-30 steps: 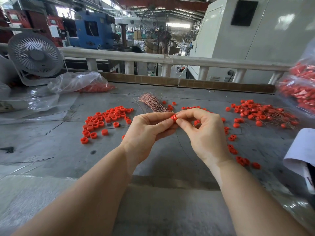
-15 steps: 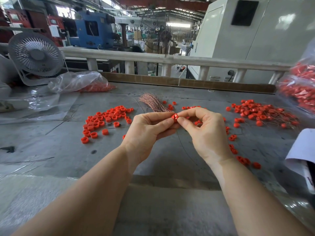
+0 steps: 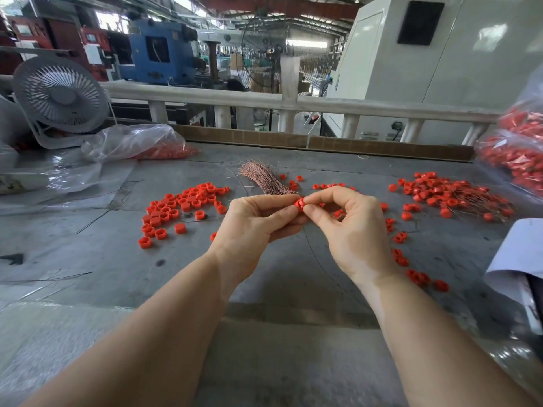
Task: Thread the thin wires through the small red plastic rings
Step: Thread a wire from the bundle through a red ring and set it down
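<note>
Red plastic, one small ring (image 3: 300,204), sits between both my hands above the grey surface (image 3: 279,277). My left hand (image 3: 255,227) pinches it with thumb and forefinger from the left, and my right hand (image 3: 352,230) pinches it from the right, its other fingers (image 3: 357,198) curled above. A thin wire (image 3: 316,254) hangs down from the ring in a curve toward the surface. A bundle of copper wires (image 3: 263,179) lies just beyond my hands. Loose rings (image 3: 182,207) are heaped to the left, and rings with wires (image 3: 446,195) lie spread to the right. A plastic bag (image 3: 138,142) rests far left near a white fan (image 3: 60,95).
</note>
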Tool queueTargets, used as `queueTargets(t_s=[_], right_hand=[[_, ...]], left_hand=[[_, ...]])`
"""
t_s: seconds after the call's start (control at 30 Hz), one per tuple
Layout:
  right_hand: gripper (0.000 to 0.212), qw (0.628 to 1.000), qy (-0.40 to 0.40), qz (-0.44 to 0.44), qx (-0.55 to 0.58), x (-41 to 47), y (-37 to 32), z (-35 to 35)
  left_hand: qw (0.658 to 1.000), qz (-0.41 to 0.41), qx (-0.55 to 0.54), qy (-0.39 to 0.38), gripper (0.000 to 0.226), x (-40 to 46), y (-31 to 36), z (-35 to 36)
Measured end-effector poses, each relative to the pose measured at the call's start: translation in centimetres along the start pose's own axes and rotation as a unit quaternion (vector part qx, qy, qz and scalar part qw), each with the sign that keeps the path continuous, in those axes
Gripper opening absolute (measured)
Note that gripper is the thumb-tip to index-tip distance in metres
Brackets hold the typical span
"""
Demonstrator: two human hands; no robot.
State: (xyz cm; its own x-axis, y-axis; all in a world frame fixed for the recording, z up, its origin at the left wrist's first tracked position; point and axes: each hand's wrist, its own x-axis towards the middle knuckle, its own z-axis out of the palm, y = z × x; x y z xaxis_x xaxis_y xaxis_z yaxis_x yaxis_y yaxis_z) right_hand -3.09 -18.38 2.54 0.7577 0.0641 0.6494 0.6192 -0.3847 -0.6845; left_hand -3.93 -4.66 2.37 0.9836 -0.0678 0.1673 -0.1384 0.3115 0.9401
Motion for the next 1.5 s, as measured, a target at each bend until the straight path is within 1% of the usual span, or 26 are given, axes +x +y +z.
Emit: queueTargets(t_s=[0.57, 0.83, 1.17, 1.5], right_hand=[[0.015, 1.000, 0.011, 0.007, -0.007, 0.00, 0.06, 0.09], [0.012, 1.000, 0.004, 0.009, -0.016, -0.03, -0.05, 0.02], [0.012, 1.000, -0.003, 0.004, -0.005, -0.07, -0.23, -0.03], [0.017, 1.000, 0.000, -0.001, 0.018, -0.02, -0.07, -0.05]], left_hand=[[1.000, -0.023, -0.020, -0.006, 0.020, 0.05, 0.19, -0.12], [1.000, -0.022, -0.010, -0.004, 0.015, 0.11, 0.13, -0.15], [1.000, -0.003, -0.006, 0.000, 0.016, 0.07, 0.00, -0.11], [0.997, 0.059, 0.042, 0.011, 0.019, -0.13, 0.11, 0.17]])
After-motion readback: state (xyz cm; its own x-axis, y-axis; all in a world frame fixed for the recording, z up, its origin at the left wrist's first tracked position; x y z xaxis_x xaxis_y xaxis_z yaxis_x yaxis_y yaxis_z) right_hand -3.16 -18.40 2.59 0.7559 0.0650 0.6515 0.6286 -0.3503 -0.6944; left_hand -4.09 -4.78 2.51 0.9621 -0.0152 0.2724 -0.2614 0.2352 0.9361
